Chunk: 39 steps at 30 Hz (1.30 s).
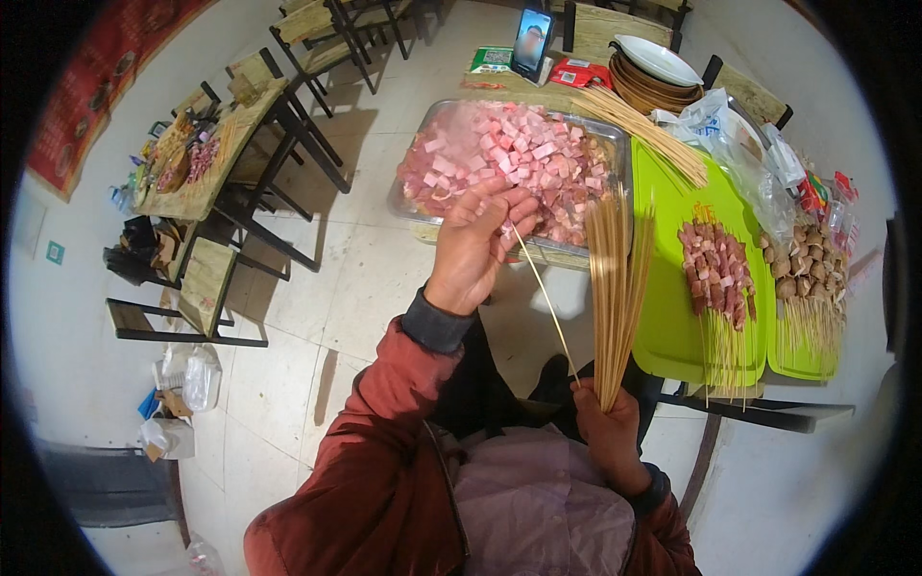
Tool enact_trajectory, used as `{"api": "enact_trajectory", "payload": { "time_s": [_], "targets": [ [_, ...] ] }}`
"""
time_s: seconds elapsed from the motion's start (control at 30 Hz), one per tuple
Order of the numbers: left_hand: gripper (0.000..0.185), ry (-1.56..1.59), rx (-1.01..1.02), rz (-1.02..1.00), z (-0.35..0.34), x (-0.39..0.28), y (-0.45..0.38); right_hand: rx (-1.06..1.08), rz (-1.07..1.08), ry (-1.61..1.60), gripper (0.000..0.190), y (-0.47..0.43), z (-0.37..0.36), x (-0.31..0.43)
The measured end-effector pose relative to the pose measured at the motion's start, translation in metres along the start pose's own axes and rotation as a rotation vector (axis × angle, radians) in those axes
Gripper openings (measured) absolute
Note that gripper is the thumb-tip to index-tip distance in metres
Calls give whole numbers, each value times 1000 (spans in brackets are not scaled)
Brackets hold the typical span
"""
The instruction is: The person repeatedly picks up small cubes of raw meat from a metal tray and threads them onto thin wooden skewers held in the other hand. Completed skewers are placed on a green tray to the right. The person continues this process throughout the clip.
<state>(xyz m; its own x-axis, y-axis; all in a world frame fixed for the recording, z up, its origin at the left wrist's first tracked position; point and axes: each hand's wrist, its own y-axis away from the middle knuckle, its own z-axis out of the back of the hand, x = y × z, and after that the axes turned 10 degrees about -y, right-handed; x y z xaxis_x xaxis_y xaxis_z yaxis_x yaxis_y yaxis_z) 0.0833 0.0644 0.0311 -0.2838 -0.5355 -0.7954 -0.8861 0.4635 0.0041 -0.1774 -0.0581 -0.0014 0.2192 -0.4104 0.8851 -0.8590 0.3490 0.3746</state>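
My left hand (479, 241) is raised at the near edge of a metal tray (412, 210) of cut raw meat (518, 155), its fingers curled around a small piece of meat. The tip of a single bamboo skewer (546, 306) meets that piece. Lower right, my right hand (609, 432) grips the skewer's other end together with a thick bundle of bamboo skewers (612, 309) that points up. On a green tray (659, 317) to the right lie several threaded meat skewers (719, 270), their sticks towards me.
Skewers with brownish pieces (807, 266) lie on another green tray (796, 363). Behind are loose bamboo skewers (641, 129), stacked bowls (652, 79), plastic bags (727, 144) and a propped-up phone (531, 45). A second table (238, 137) holding food stands left, with chairs (209, 288) around it.
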Motion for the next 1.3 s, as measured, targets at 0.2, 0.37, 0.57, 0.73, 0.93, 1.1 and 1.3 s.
{"api": "enact_trajectory", "payload": {
  "time_s": [0.2, 0.37, 0.57, 0.73, 0.93, 1.1, 1.3],
  "targets": [
    [24, -12, -14, -23, 3, -2, -1, 1, -8, 8, 12, 2, 0, 0],
    [25, -27, 37, -20, 4, 1, 2, -14, 5, 18, 12, 2, -1, -1],
    [27, -68, 57, 1, -2, 2, 6, -21, 8, 40, 12, 1, 1, -4],
    [26, -226, 182, 102, 4, -6, 3, -19, 6, 57, 12, 2, 1, -2],
    [25, 4, 239, 228, 5, 8, 6, -73, 62, 18, 13, 1, 2, -9],
    [37, 99, 173, 311, 4, 16, 11, -36, 27, -31, 13, 4, 2, 1],
    [30, -60, 83, 118, 5, 4, 8, -30, 32, 59, 13, -1, 2, -6]
  ]
}}
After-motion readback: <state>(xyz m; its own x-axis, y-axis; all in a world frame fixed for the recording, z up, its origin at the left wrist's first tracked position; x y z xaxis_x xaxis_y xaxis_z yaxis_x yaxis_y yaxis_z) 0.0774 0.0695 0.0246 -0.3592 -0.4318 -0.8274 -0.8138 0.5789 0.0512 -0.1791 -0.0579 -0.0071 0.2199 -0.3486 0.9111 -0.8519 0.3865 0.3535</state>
